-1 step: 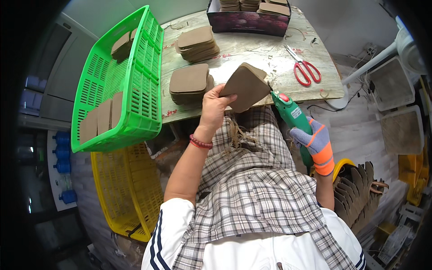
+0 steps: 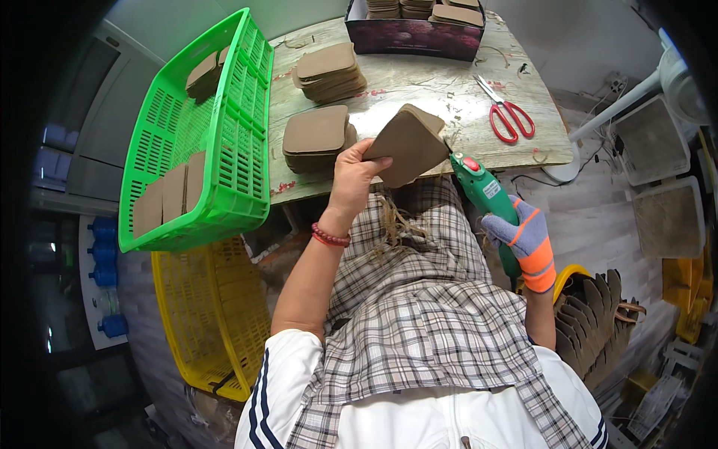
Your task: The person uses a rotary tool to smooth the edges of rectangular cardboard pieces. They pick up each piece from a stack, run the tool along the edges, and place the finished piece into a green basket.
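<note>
My left hand (image 2: 355, 176), bare with a red bead bracelet at the wrist, is closed on a few flat brown pads (image 2: 407, 150) with rounded corners, thumb on top. They are held tilted over the table's front edge. My right hand (image 2: 521, 236), in a grey and orange glove, grips a green handheld power tool (image 2: 482, 187) with a red button. Its thin tip sits at or very near the right edge of the pads; contact is hard to make out. Just left of the held pads stands a stack of similar pads (image 2: 316, 133), with another stack (image 2: 327, 66) behind it.
A green plastic basket (image 2: 243, 112) with pads stands at the left, above a yellow crate (image 2: 194, 314). Red-handled scissors (image 2: 512, 120) lie on the table (image 2: 419, 78) at right. At the back sits a dark box (image 2: 415, 37) of pads. More brown pieces (image 2: 591, 322) fill a container beside my right arm.
</note>
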A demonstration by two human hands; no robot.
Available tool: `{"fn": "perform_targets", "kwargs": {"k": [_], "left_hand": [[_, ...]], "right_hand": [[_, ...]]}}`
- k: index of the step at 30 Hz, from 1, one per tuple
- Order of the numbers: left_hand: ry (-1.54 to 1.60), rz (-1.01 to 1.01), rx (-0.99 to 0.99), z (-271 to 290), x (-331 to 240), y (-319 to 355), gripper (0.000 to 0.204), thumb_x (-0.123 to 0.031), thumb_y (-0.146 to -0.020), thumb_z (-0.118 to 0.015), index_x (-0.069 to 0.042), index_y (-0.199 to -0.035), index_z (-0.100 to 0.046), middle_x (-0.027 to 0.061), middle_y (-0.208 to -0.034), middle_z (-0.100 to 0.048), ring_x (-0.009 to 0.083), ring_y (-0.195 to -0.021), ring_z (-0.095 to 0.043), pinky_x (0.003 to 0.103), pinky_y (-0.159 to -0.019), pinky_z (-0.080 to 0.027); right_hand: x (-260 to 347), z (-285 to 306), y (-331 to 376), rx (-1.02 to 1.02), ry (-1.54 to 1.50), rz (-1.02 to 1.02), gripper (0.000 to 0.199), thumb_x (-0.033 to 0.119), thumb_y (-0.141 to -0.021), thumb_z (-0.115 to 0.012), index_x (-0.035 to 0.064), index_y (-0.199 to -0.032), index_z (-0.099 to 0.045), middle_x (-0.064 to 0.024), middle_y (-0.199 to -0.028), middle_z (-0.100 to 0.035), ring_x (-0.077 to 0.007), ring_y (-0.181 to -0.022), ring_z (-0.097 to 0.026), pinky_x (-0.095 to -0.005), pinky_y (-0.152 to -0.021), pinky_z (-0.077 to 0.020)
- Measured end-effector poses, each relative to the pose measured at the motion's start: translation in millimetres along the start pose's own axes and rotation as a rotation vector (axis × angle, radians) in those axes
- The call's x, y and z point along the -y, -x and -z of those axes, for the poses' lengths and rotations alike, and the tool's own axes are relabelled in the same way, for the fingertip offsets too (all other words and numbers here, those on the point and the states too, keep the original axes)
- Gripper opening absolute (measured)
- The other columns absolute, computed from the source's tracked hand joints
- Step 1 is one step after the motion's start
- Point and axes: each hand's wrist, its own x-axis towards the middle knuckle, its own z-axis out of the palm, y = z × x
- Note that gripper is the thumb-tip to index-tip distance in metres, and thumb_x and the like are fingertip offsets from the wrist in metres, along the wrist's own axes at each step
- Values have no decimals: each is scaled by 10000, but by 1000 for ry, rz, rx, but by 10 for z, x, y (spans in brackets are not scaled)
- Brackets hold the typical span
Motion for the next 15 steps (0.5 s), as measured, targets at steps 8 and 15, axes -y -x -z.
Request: {"fn": "perform_targets", "kwargs": {"k": [8, 15], "left_hand": [[-90, 244, 80, 121, -218, 130, 315, 118, -770, -589, 51, -1075, -627, 73, -946, -670, 116, -809, -625, 243, -763, -511], [-90, 379, 119, 84, -30, 264, 312, 119, -768, -593, 49, -1071, -624, 80, -943, -667, 129, -811, -628, 255, -756, -510]], "right_hand": [[2, -40, 31, 88, 45, 11, 390, 206, -745, -770, -12, -1029, -614, 0, -734, -621, -36, -603, -534, -196, -541, -432], [77, -166, 18, 34, 6, 23, 272, 156, -764, -706, -6, -962, -614, 1, -689, -593, -47, -588, -518, -217, -532, -419]]}}
